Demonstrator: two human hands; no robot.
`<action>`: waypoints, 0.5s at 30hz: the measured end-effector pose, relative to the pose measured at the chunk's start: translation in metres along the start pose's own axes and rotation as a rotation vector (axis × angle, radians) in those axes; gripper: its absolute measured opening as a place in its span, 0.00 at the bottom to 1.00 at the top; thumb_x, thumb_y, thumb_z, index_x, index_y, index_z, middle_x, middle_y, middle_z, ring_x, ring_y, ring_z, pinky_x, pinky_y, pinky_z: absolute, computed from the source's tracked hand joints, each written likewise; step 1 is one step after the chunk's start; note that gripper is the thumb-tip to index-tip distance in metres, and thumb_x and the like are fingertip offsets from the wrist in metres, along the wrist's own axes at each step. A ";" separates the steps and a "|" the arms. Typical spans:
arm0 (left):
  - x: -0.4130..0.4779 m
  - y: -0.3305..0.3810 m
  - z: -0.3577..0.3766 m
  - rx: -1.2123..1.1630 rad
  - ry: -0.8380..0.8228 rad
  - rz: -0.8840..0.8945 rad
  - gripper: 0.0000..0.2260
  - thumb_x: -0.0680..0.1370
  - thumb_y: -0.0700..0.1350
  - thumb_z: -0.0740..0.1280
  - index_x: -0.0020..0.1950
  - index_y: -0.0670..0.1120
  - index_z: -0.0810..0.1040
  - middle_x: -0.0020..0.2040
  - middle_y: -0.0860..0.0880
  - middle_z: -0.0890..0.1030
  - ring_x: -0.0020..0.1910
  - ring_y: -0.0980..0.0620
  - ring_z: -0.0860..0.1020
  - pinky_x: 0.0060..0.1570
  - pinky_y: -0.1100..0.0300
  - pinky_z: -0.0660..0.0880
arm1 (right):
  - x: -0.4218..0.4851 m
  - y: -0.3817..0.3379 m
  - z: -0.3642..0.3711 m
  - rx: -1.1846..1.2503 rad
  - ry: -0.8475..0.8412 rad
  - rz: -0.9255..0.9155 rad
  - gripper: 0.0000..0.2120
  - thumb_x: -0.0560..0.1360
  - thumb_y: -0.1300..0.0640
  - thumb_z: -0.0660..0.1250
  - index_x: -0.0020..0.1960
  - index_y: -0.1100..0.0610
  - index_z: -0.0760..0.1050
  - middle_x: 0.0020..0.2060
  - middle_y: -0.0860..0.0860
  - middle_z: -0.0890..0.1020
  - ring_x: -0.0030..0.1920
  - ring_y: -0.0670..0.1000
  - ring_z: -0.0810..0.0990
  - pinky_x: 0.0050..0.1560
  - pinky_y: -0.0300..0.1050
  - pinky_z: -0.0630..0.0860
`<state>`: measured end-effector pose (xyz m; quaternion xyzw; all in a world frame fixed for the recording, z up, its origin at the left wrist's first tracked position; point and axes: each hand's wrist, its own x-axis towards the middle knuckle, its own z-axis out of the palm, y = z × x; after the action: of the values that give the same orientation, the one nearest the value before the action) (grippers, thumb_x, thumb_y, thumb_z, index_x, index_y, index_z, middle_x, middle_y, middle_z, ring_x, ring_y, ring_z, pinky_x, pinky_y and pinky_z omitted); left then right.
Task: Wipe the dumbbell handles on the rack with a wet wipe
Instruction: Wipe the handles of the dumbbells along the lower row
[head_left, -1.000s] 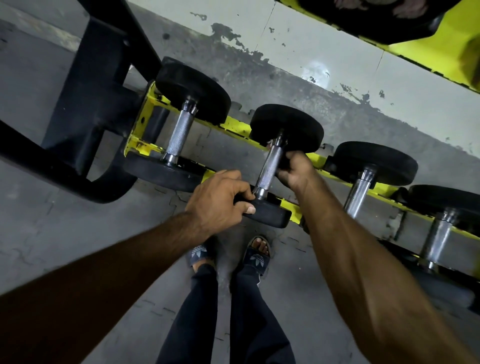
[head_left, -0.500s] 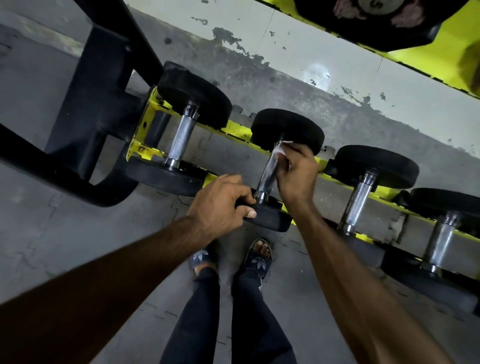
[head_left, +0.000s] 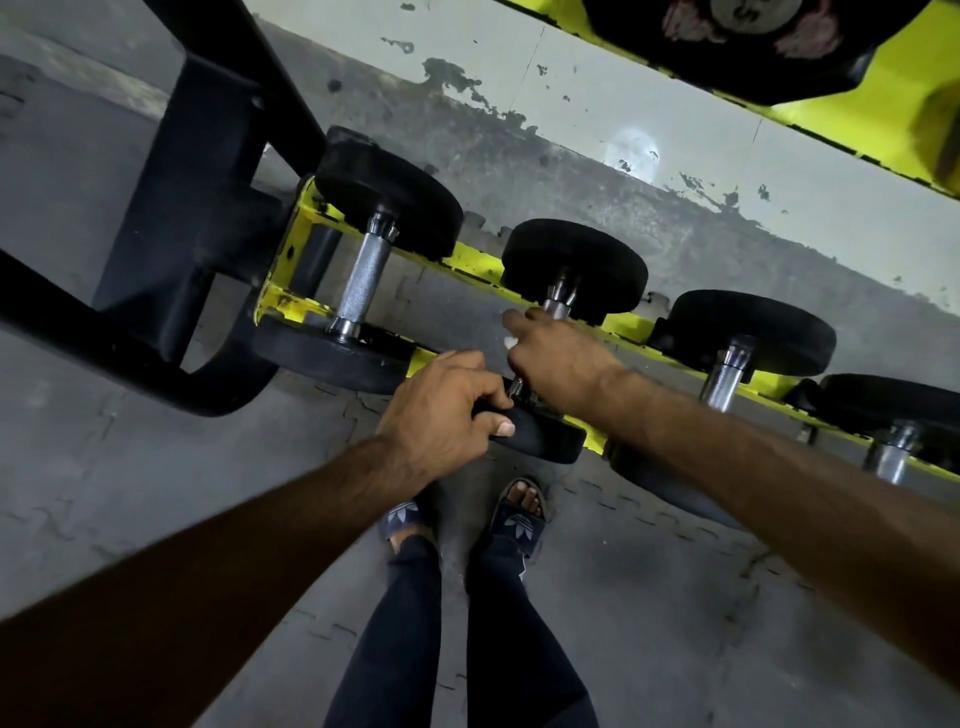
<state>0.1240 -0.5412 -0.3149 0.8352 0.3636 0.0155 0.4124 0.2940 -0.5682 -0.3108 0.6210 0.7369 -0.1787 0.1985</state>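
- Head view: the right hand (head_left: 563, 364) is wrapped round the handle (head_left: 557, 307) of the second dumbbell (head_left: 574, 265) on the yellow rack (head_left: 467, 266).
- Its grip is closed tight on that handle with the wet wipe (head_left: 511, 342) tucked inside. Only a small white bit peeks out by the fingers.
- The left hand (head_left: 447, 410) holds the near weight (head_left: 545, 436) of the same dumbbell. Its grip is curled over the black rim, with the thumb on the edge, so I think it keeps the dumbbell from rolling.
- Half a second ago the right hand was up at the far end of the handle. Now it has slid down toward the near end, and the shiny far end shows bare above the hand.
- That looks like one full rub along this handle, so I think it is nearly clean.
- The first handle (head_left: 363, 278) on the left has no hand on it, and I cannot tell if it is wiped.
- The third handle (head_left: 724, 382) and fourth handle (head_left: 891, 449) on the right also have no hand on them. I think they come next.
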 end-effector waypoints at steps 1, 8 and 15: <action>0.000 0.000 0.000 0.000 0.000 -0.001 0.08 0.68 0.49 0.79 0.42 0.50 0.83 0.38 0.60 0.70 0.45 0.56 0.70 0.44 0.53 0.74 | 0.000 0.005 0.001 0.020 0.046 0.055 0.10 0.78 0.61 0.64 0.56 0.61 0.80 0.64 0.57 0.70 0.61 0.59 0.73 0.47 0.51 0.75; -0.001 -0.001 0.000 -0.018 -0.013 -0.004 0.08 0.68 0.48 0.79 0.42 0.51 0.82 0.40 0.58 0.73 0.47 0.55 0.72 0.45 0.49 0.77 | -0.015 0.011 0.060 0.630 0.498 0.376 0.12 0.74 0.66 0.66 0.56 0.60 0.82 0.51 0.55 0.78 0.47 0.55 0.78 0.42 0.46 0.75; -0.001 -0.004 0.001 -0.020 0.005 0.013 0.08 0.68 0.48 0.79 0.41 0.52 0.82 0.41 0.57 0.75 0.47 0.54 0.74 0.45 0.49 0.77 | 0.017 0.018 0.069 2.090 0.774 1.116 0.07 0.75 0.71 0.69 0.50 0.63 0.82 0.43 0.54 0.84 0.44 0.53 0.82 0.46 0.47 0.83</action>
<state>0.1215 -0.5409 -0.3177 0.8333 0.3591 0.0237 0.4197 0.3146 -0.5862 -0.3788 0.7210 -0.1120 -0.3756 -0.5714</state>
